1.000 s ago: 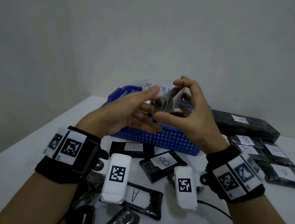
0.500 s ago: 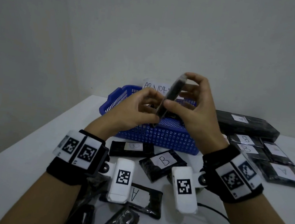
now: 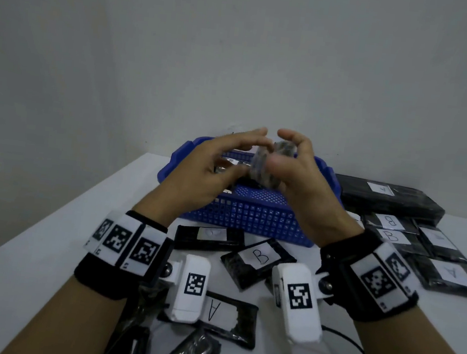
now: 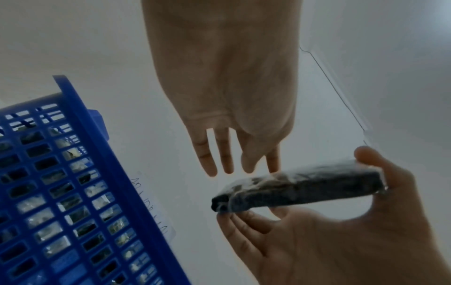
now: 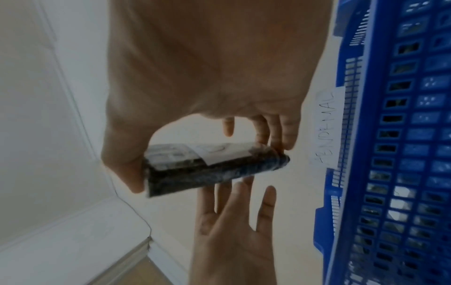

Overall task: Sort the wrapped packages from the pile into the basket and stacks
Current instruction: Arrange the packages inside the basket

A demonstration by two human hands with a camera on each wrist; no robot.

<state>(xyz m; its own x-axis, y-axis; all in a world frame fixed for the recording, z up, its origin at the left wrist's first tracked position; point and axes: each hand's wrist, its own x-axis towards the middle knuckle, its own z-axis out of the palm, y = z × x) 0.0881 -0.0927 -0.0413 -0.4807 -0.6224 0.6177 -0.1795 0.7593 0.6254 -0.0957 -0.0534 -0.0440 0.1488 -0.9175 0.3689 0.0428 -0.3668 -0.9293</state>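
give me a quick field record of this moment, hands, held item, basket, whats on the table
right hand: pinches the wrapped package by its ends, thumb against fingers
left hand: fingers straight, holds nothing, beside the package
wrapped package: dark, in clear film, held above the basket
basket: blue, perforated, packages already inside
pile: loose packages near the wrists, some lettered A or B
stacks: labelled packages right of the basket

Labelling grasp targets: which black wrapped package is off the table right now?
The black plastic-wrapped package pinched in the right hand, beside the blue basket. The left hand is open beside it. All other packages lie on the table.
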